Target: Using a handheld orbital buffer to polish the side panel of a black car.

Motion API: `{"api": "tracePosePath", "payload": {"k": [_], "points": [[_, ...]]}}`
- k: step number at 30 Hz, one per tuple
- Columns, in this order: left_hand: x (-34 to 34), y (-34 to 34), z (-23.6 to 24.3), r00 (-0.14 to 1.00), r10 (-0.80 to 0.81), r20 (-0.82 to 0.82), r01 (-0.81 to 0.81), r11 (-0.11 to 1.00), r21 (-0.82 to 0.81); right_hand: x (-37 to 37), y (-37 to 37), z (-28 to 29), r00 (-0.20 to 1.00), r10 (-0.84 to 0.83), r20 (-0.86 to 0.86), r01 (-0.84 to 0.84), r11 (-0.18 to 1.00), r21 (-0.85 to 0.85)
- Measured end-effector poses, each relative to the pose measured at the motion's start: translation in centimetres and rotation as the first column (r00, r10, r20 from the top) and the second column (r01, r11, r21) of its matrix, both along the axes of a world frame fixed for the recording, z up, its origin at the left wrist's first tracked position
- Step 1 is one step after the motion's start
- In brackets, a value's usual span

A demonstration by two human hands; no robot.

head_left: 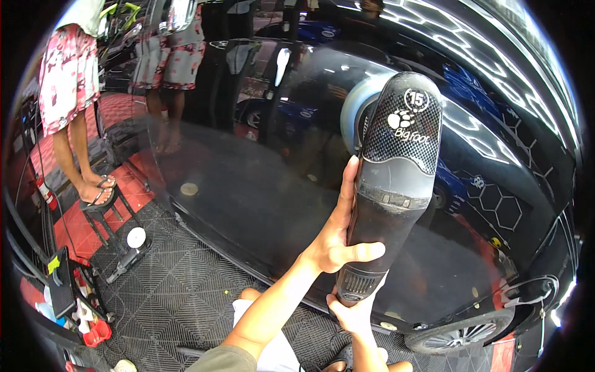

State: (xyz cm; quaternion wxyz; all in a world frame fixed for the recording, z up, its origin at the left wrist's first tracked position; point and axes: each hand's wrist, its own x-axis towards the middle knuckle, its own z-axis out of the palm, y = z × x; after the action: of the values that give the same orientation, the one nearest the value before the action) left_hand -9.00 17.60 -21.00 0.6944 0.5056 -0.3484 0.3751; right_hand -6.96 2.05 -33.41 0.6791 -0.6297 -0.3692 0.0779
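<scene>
I hold a black and grey polishing machine (393, 180) upright in front of me. Its round pale blue pad (354, 106) presses flat against the glossy black side of a car (248, 192). My left hand (338, 239) wraps around the middle of the machine's body, thumb across the front. My right hand (354, 312) grips the vented rear end from below. Both forearms come in from the lower edge.
Another person in pink patterned shorts (65, 74) stands in sandals on a small step stool (102, 214) at the left. A second polisher (131, 247) lies on the grey tiled floor. A red tool tray (87, 316) sits lower left. The car's wheel (458, 336) is lower right.
</scene>
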Motion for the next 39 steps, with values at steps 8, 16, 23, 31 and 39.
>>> {"api": "tracePosePath", "payload": {"k": [8,16,23,31,39], "points": [[-1.6,3.1,-0.4,0.994,-0.105,-0.023,0.1,0.981,-0.165,-1.2,3.8,0.9,0.995,0.067,0.08,-0.069,0.997,0.021],[-3.1,5.8,-2.3,0.993,-0.115,-0.025,0.105,0.96,-0.259,-2.1,6.1,1.9,0.959,0.196,0.203,-0.2,0.98,-0.001],[-3.3,4.9,-4.5,0.993,-0.112,-0.035,0.1,0.963,-0.251,-2.6,4.9,0.1,0.96,0.126,0.25,-0.129,0.992,-0.007],[-0.8,-1.4,-5.2,0.945,-0.31,-0.109,0.287,0.94,-0.186,-1.9,-1.7,-0.8,0.972,-0.011,0.235,-0.002,0.999,0.053],[2.7,-8.9,-4.7,0.969,-0.23,-0.088,0.222,0.97,-0.097,0.2,-9.2,-0.3,0.978,-0.09,0.191,0.086,0.996,0.031]]}}
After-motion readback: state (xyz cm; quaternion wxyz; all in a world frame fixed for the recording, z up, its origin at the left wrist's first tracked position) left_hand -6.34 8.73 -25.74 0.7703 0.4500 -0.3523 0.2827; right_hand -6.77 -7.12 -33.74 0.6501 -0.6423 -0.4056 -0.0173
